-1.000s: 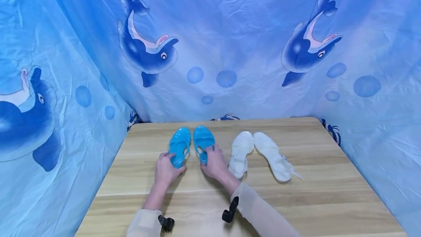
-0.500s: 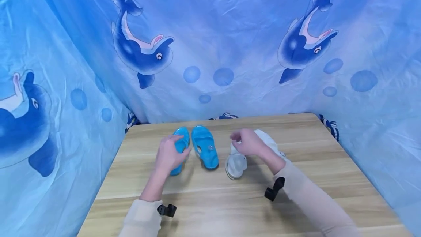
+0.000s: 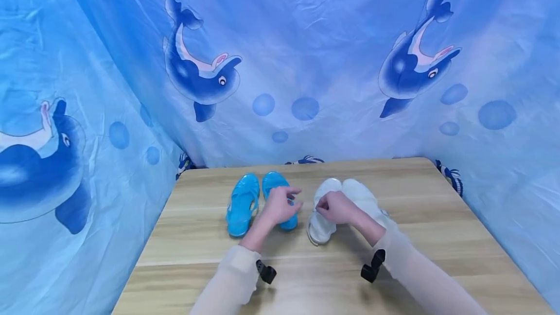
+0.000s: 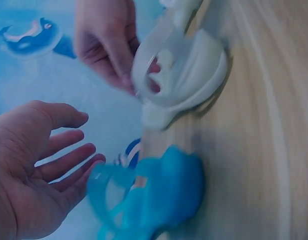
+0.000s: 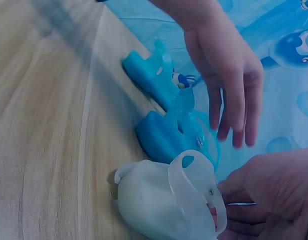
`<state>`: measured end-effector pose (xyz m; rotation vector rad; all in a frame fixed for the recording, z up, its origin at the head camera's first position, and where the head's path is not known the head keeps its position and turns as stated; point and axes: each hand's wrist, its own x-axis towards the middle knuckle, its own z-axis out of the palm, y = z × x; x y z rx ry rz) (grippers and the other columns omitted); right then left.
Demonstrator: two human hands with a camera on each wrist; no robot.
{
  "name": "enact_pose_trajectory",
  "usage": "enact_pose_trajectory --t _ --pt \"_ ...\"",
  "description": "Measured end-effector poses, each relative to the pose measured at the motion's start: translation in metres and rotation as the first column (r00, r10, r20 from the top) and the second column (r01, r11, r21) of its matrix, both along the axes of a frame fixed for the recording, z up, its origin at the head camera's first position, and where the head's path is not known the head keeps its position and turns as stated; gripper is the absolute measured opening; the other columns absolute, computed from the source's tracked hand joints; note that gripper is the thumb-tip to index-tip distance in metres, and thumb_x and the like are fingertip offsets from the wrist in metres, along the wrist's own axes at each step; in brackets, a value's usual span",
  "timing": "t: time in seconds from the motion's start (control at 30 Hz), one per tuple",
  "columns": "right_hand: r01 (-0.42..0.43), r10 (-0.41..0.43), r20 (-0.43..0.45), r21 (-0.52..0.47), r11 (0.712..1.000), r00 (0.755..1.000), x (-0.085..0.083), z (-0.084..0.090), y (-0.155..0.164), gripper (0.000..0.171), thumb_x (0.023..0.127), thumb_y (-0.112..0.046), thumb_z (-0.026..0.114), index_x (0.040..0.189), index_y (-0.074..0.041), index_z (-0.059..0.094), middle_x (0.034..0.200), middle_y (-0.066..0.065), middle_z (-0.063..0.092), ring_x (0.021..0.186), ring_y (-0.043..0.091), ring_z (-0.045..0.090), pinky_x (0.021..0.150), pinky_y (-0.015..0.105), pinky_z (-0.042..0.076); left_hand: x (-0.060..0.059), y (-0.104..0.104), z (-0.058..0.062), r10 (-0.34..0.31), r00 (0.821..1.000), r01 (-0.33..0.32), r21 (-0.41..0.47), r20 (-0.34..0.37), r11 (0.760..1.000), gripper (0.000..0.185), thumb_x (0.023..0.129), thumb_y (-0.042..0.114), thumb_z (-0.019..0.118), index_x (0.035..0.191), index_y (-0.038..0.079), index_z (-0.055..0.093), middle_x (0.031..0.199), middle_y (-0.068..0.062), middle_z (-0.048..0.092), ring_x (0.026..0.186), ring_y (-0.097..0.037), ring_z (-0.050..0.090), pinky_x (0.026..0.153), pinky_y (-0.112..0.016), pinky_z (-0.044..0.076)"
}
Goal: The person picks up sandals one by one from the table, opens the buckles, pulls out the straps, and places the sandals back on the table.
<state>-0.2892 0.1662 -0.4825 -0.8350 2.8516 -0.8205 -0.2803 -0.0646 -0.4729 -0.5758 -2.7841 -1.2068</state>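
The right hand (image 3: 336, 206) pinches the strap of the white sandal (image 3: 321, 218) lying lengthwise on the table (image 3: 437, 237), while the left hand (image 3: 280, 205), fingers loose and empty, hovers just beside it, over the blue sandal (image 3: 288, 221).

Two bare hands, left hand (image 3: 280, 206) and right hand (image 3: 336, 207), without rings or gloves. Long, thin, pale beige sleeves, left sleeve (image 3: 229, 283) and right sleeve (image 3: 420, 278), ending at the wrists, slightly sheer and loosely creased. Small black camera mount clipped at each cuff, left mount (image 3: 266, 272) and right mount (image 3: 373, 266), matte, with a rounded bracket shape.
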Motion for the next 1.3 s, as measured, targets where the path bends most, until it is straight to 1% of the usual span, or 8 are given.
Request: enact_pose_trajectory --t 0.23,0.53,0.67,0.87,0.97,1.07,1.2,1.3 --pt "0.021 -0.017 0.076 -0.054 0.998 0.997 0.0 -0.004 0.014 0.008 0.095 -0.008 0.076 0.096 -0.011 0.083 0.091 -0.001 0.082 0.082 0.009 0.069 0.073 0.027 0.056 0.001 0.026 -0.015 0.028 0.999 -0.029 0.032 0.024 0.999 0.032 0.093 0.002 0.066 0.123 0.001 0.078 0.117 -0.016 0.081 0.099 -0.024 0.079 0.085 -0.038 0.065" --pt "-0.037 0.048 0.127 -0.085 0.996 0.991 -0.007 -0.011 0.025 0.009 0.093 -0.006 0.078 0.096 -0.013 0.083 0.092 -0.003 0.081 0.088 0.01 0.071 0.076 0.025 0.058 0.005 0.038 -0.024 -0.114 0.979 0.136 -0.121 0.17 0.983 0.022 0.098 0.019 0.076 0.114 0.005 0.082 0.101 -0.006 0.082 0.089 -0.014 0.074 0.081 -0.031 0.061" --pt "-0.07 0.082 0.145 -0.088 0.994 0.986 -0.011 -0.011 0.028 0.009 0.093 -0.007 0.077 0.097 -0.013 0.083 0.092 -0.004 0.081 0.085 0.006 0.068 0.074 0.024 0.056 0.004 0.038 -0.03 -0.097 0.972 0.116 -0.08 0.213 0.99 0.019 0.096 0.023 0.079 0.109 0.009 0.083 0.096 -0.001 0.081 0.082 -0.007 0.068 0.081 -0.031 0.059" --pt "-0.132 0.151 0.227 -0.097 0.986 0.962 -0.021 -0.004 0.031 0.01 0.098 -0.014 0.074 0.099 -0.012 0.084 0.084 0.006 0.079 0.067 0.001 0.058 0.064 0.02 0.049 0.002 0.038 -0.031 -0.087 0.963 0.087 0.013 0.253 0.996 0.016 0.093 0.021 0.083 0.101 0.007 0.084 0.087 -0.001 0.078 0.07 -0.007 0.061 0.062 -0.025 0.053" --pt "-0.163 0.187 0.316 -0.101 0.981 0.93 -0.03 0.0 0.029 0.013 0.099 -0.015 0.073 0.1 -0.01 0.085 0.078 0.013 0.076 0.059 0.005 0.052 0.059 0.021 0.044 0.002 0.037 -0.029 -0.072 0.967 0.076 -0.006 0.246 0.997 0.013 0.091 0.02 0.085 0.096 0.007 0.085 0.084 -0.002 0.081 0.071 -0.007 0.062 0.078 -0.036 0.06" --pt "-0.194 0.208 0.377 -0.075 0.978 0.903 -0.039 0.005 0.025 0.012 0.097 -0.014 0.075 0.1 -0.008 0.085 0.08 0.01 0.079 0.061 0.009 0.062 0.062 0.028 0.055 0.002 0.038 -0.027 -0.038 0.967 0.05 -0.04 0.251 0.998 0.012 0.09 0.021 0.087 0.094 0.009 0.086 0.085 -0.002 0.082 0.075 -0.007 0.064 0.1 -0.051 0.057" --pt "-0.233 0.22 0.415 -0.02 0.972 0.883 -0.048 0.009 0.021 0.008 0.092 -0.01 0.078 0.095 -0.008 0.085 0.086 0.003 0.082 0.072 0.019 0.075 0.074 0.042 0.065 0.0 0.04 -0.026 -0.009 0.965 0.023 -0.053 0.262 0.998 0.012 0.089 0.022 0.088 0.094 0.012 0.087 0.086 0.0 0.083 0.08 -0.008 0.066 0.107 -0.052 0.054" --pt "-0.271 0.25 0.405 -0.007 0.963 0.879 -0.052 0.009 0.019 0.007 0.089 -0.008 0.078 0.09 -0.009 0.085 0.079 0.001 0.08 0.069 0.017 0.074 0.071 0.036 0.064 -0.001 0.041 -0.026 -0.005 0.967 0.016 -0.041 0.254 0.999 0.011 0.089 0.022 0.088 0.093 0.012 0.087 0.086 0.0 0.083 0.079 -0.008 0.067 0.115 -0.052 0.048"
